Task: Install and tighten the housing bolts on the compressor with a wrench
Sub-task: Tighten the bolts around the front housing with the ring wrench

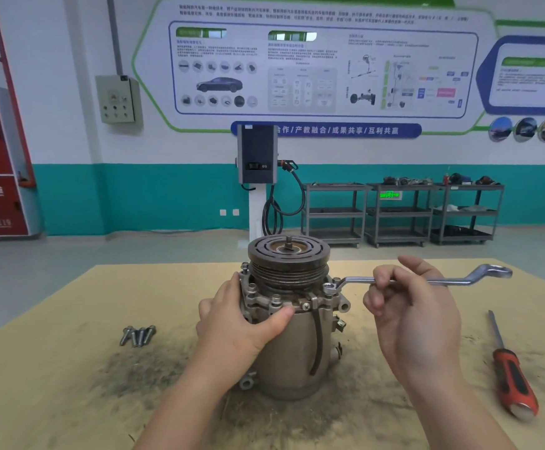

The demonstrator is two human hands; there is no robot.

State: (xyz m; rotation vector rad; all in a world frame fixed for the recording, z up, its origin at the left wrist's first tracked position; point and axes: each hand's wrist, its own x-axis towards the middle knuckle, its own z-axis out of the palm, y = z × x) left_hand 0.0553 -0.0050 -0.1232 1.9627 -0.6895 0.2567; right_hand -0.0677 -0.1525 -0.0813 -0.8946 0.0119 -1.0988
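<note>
Orange-black screwdriver (512, 381); tan compressor (292, 339); silver wrench (426, 280).

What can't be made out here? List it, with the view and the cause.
All in the head view:
- Bolt head under the ring end of the wrench: the ring covers it.
- Far side of the compressor: hidden by its own body and pulley.
- Fingers of the left hand: wrapped behind the housing.
- Loose bolts: too small to read the threads.
- Screwdriver handle end: blurred.
- Wall poster text: too small.

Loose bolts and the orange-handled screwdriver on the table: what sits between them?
In the head view, the compressor stands upright between the loose bolts and the screwdriver, with the left hand gripping it.
</note>
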